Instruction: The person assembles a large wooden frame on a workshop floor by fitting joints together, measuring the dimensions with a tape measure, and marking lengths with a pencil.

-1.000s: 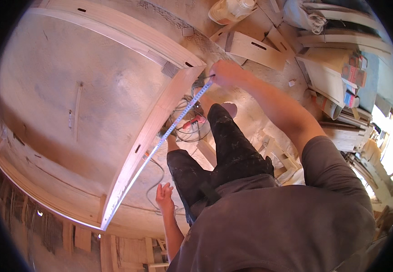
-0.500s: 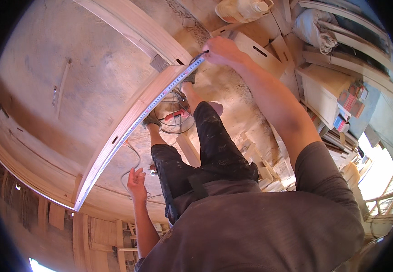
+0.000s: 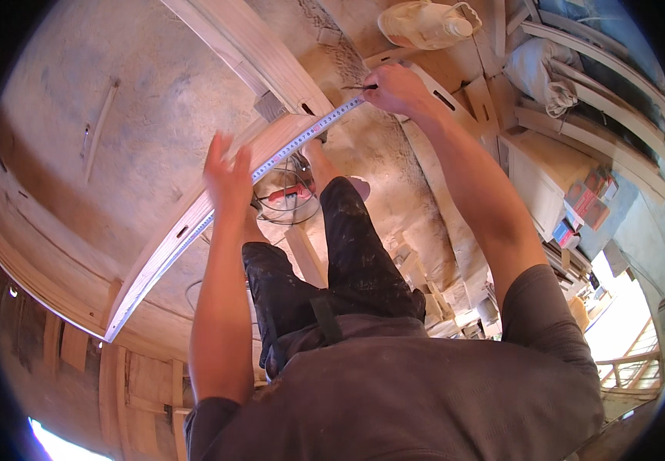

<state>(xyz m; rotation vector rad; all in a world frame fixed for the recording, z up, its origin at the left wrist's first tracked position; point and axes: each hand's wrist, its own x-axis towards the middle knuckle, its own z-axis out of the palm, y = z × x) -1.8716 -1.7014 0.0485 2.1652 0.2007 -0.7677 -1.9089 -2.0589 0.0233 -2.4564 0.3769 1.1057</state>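
A long wooden frame (image 3: 153,252) with slots cut in it runs from the lower left up to the middle. Along its near edge lies the extended blade of a tape measure (image 3: 299,141). My right hand (image 3: 395,88) is closed on the blade's upper end, just past the frame's corner. A thin dark pointed stick, perhaps a pencil, pokes out of the same fingers. My left hand (image 3: 227,175) is raised over the middle of the frame and blade, fingers spread and slightly blurred. Whether it touches the wood I cannot tell.
A red tool with a black cable (image 3: 290,192) lies on the floor near my feet. At the top stands a whitish plastic jug (image 3: 428,24). Stacked boards and boxes (image 3: 586,201) line the right side. Wood offcuts (image 3: 425,280) lie beside my legs.
My left hand has risen from beside my leg to the frame. The right hand and the tape's upper end have shifted slightly right, and more of the pointed stick shows.
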